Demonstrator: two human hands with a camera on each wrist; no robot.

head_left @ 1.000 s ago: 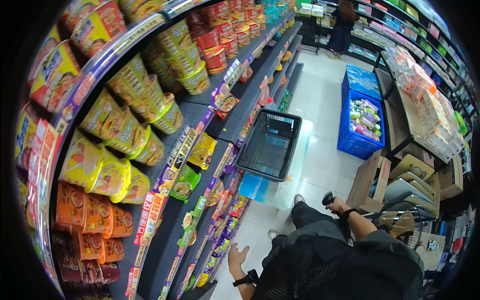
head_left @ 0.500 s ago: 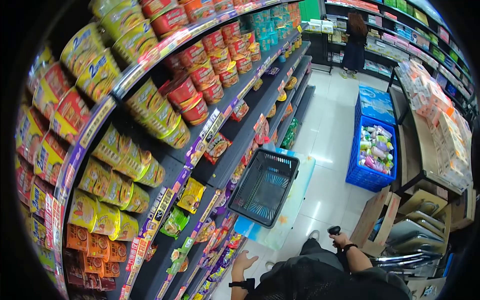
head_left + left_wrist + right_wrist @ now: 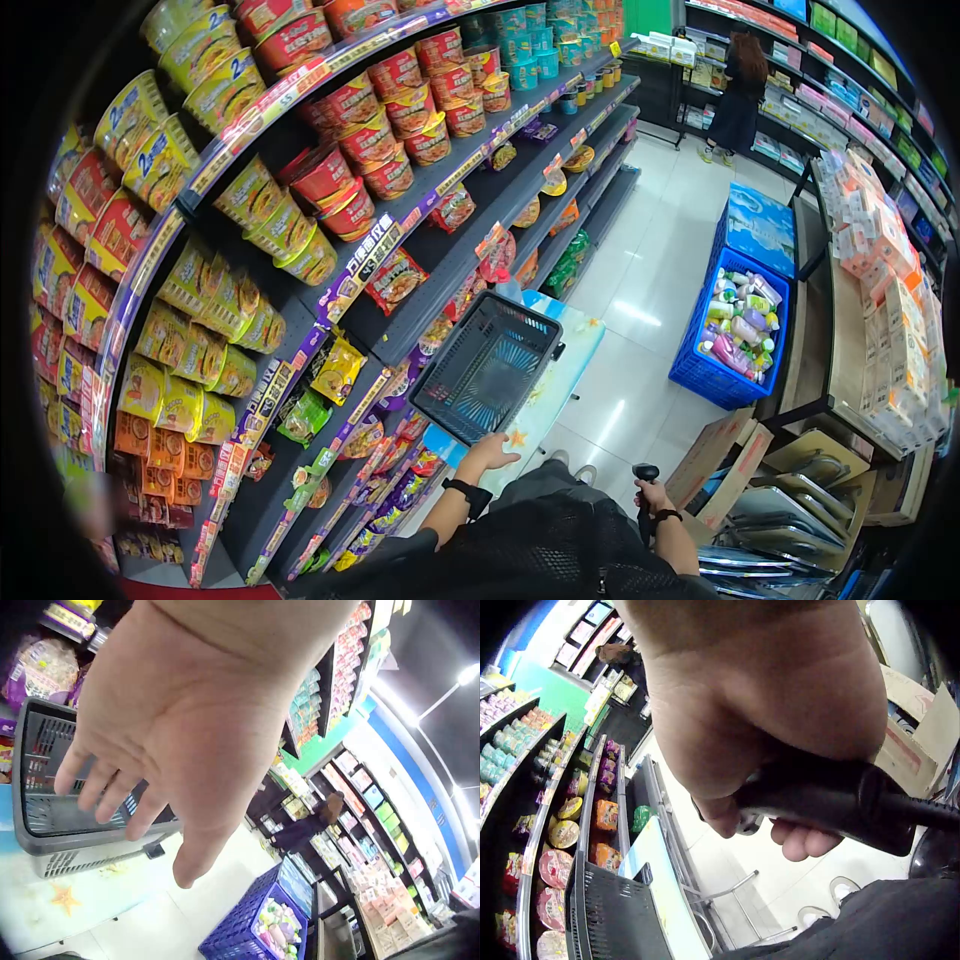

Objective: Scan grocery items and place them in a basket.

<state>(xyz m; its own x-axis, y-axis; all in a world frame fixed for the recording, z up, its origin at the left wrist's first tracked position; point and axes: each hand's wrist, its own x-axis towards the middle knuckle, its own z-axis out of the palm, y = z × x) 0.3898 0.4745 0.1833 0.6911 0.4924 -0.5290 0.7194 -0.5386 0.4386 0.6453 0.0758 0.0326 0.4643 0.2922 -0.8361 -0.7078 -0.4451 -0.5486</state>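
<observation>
My left hand reaches to the near end of a black plastic shopping basket, fingers extended and palm showing in the left wrist view. The fingers overlap the basket rim there. The basket looks empty and stands on a low table with a beach print, where an orange starfish shows. On the right, my right hand grips a black handle with a rounded head and a ribbed cord-like end; the palm hides part of it.
Shelves of cup noodles and bagged noodles line the left side. A blue crate of bottles stands on the floor at right, near cardboard boxes and a rack of boxed goods. A person stands at the far shelves.
My left hand has moved forward from beside the shelf to the basket's near end. The basket now appears nearer and further left in the head view. The right hand still holds the black handle.
</observation>
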